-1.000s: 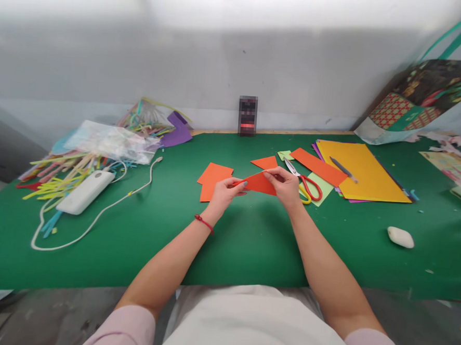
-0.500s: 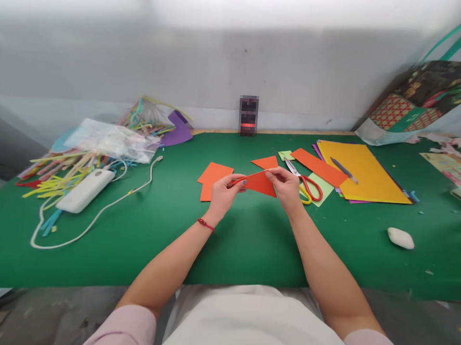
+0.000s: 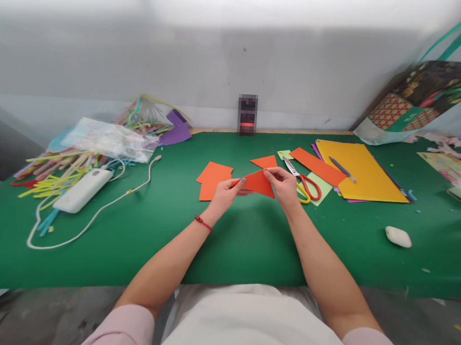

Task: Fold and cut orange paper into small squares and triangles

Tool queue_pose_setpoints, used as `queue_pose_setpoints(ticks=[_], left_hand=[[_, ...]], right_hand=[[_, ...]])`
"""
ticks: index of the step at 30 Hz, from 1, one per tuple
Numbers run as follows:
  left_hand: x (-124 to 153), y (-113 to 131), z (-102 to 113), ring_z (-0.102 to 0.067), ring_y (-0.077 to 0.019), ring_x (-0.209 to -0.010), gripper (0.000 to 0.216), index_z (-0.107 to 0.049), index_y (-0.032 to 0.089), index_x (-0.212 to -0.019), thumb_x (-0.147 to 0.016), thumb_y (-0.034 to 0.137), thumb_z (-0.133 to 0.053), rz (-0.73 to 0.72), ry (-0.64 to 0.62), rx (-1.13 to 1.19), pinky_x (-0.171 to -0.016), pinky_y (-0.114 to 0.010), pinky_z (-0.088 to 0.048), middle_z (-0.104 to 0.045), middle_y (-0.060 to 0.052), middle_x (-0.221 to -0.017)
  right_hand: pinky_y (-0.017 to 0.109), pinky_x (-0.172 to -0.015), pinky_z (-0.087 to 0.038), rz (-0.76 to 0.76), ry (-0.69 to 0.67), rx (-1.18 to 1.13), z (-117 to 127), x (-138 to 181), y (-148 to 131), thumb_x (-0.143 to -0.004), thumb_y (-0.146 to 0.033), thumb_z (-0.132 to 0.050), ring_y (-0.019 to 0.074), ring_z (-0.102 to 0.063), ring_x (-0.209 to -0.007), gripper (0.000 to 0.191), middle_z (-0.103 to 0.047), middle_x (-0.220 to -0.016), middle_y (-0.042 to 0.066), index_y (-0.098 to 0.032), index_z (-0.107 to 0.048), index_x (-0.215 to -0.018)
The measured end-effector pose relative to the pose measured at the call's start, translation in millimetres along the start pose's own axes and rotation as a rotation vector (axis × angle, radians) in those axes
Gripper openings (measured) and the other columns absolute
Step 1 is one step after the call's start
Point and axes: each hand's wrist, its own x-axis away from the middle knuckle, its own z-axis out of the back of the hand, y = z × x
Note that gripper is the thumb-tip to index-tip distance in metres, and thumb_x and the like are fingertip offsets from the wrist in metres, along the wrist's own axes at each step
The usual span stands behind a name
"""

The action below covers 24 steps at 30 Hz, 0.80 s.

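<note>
Between my two hands, above the green table, is a piece of orange paper (image 3: 258, 182), folded into a roughly triangular shape. My left hand (image 3: 227, 194) pinches its left corner, the thumb lying on top. At the upper right edge, my right hand (image 3: 285, 187) grips it between thumb and fingers. Orange paper pieces (image 3: 213, 179) lie just beyond my left hand. Another orange piece (image 3: 265, 161) rests behind the held paper. Beside my right hand are scissors (image 3: 311, 187) with red and yellow handles, partly over a light green paper (image 3: 321, 189).
An orange strip (image 3: 317, 166) and a pen (image 3: 342, 169) lie on yellow sheets (image 3: 374, 176). A white case (image 3: 398, 237) sits at right, a patterned bag (image 3: 398, 112) behind. On the left are a power bank (image 3: 83, 190), its cable (image 3: 107, 206) and piled paper strips (image 3: 54, 180).
Both hands keep hold of the orange paper in nearly the same place. My left fingers have shifted slightly, extending further beneath the paper. The whole view has drifted a little.
</note>
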Motion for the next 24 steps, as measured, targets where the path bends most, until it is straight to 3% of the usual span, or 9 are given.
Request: queue_pose_setpoints(ticks=[16, 24], left_hand=[[7.0, 4.9, -3.0, -0.069, -0.0254, -0.078, 0.059, -0.063, 0.013, -0.082, -0.075, 0.068, -0.043, -0.050, -0.002, -0.030, -0.063, -0.032, -0.055, -0.072, -0.014, -0.077], [5.3, 2.6, -0.9, -0.069, -0.0224, -0.073, 0.059, -0.064, 0.013, -0.077, -0.077, 0.067, -0.040, -0.093, 0.054, -0.118, -0.061, -0.030, -0.055, -0.072, -0.013, -0.077]], right_hand=[[0.034, -0.070, -0.050, -0.053, 0.009, 0.007, 0.4, -2.1, 0.5, -0.058, -0.051, -0.071, 0.0187, -0.061, -0.069, 0.033, -0.067, -0.069, 0.002, -0.020, -0.066, -0.069], [0.034, -0.070, -0.050, -0.006, 0.028, 0.035, 2.3, -3.3, 1.7, -0.061, -0.052, -0.069, 0.0190, -0.061, -0.069, 0.033, -0.066, -0.069, 0.003, -0.020, -0.066, -0.070]])
